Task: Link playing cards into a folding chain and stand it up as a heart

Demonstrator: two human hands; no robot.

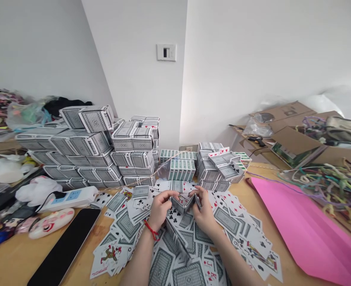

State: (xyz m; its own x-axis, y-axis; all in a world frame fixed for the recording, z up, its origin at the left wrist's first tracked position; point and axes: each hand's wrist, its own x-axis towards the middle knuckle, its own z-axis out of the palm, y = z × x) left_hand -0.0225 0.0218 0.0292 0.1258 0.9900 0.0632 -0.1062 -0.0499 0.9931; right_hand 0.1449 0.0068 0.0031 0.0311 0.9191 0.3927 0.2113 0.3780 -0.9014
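- Cards (pixel 160 264) lie strewn under your forearms, lower centre.
- Card blocks (pixel 133 137) stand beyond your hands, left and right of centre; phone (pixel 66 244) lower left, pink sheet (pixel 306 230) lower right.
- Folded cards (pixel 181 204) sit between your hands, mid-frame.
- Your left hand (pixel 161 207) pinches their left end; your right hand (pixel 203 208), fingers curled, pinches the right.

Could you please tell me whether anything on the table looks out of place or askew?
The grey-patterned block of folded playing cards atop the right-hand stack looks askew, slanting across the straighter blocks beneath. Loose rectangular playing cards lie scattered untidily.
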